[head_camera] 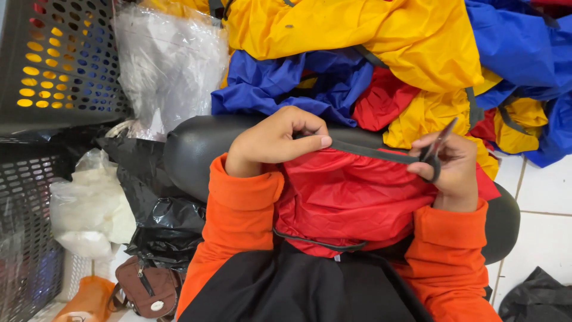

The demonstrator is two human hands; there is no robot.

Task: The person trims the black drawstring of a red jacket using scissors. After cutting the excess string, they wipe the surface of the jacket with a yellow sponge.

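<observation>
Red garment (351, 197), near, on my lap: my left hand (275, 140) pinches its grey-edged hem taut; my right hand (448, 170) clamps small scissors (438, 146). Best kept taut, blades just beside the trim.

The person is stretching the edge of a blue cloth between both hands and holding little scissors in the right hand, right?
Not quite: the cloth stretched between the left hand and right hand is red, not blue. The head view shows this; the small scissors are in the right hand as you said.

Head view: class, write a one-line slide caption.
Left hand pinches red fabric's grey trim taut while right hand holds small scissors to it.
</observation>
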